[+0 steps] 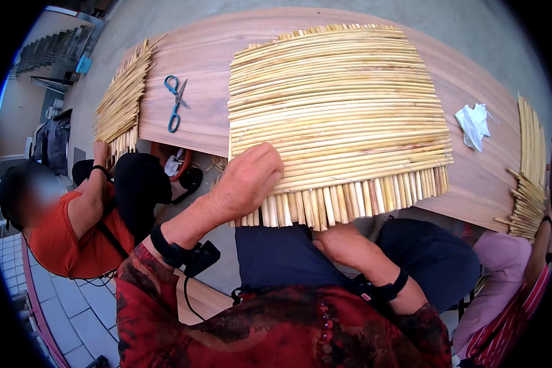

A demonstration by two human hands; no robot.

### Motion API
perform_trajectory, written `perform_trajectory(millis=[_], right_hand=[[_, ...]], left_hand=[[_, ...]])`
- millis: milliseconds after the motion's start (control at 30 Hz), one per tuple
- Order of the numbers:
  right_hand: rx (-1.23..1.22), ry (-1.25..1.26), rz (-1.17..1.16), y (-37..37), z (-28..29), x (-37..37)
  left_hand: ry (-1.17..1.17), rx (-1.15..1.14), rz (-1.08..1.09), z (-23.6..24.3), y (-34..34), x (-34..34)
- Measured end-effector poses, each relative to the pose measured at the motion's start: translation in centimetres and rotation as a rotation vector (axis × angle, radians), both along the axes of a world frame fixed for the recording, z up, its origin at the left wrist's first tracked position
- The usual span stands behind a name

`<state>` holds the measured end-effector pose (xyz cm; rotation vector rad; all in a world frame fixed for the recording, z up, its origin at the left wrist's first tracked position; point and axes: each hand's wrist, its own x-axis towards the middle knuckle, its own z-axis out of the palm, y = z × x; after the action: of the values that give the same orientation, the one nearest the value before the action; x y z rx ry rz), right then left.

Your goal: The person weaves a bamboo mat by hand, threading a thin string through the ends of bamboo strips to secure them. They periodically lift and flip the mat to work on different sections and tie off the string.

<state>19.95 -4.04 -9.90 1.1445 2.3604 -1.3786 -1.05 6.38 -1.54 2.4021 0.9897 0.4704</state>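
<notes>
stalk mat (337,104): left hand (251,179) bunched closed at its near left edge, right hand (345,244) apart beneath, grip hidden. binding seems in hand; next move calls for even tension.

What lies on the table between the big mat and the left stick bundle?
Scissors, blades open, lie on the table between the mat and that bundle, as the head view shows.
</notes>
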Motion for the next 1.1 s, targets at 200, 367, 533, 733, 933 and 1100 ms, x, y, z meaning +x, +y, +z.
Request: perform_trajectory(millis=[200, 367, 533, 733, 933, 1100], right_hand=[[0.006, 0.348, -0.137, 0.4, 9.1, 2.7], [0.469, 0.431, -0.457, 6.3, 8.7, 1.2], [0.46, 0.35, -0.41, 8.3, 6.2, -1.5], [0.408, 0.217, -0.292, 9.3, 7.2, -3.2], [0.386, 0.164, -0.209, 10.4, 8.0, -3.5], [0.432, 0.077, -0.172, 10.7, 8.3, -4.2]], left_hand=[[-0.064, -0.052, -0.073, -0.4, 0.4, -1.2], [-0.231, -0.031, 0.111, -0.8, -0.5, -0.4], [-0.166, 0.11, 0.384, -1.1, -1.3, -0.4], [-0.113, 0.128, 0.413, -2.1, -2.5, -1.0], [-0.149, 0.117, 0.386, -2.4, -2.9, -1.3], [-0.147, 0.154, 0.365, -2.8, -2.9, -1.4]])
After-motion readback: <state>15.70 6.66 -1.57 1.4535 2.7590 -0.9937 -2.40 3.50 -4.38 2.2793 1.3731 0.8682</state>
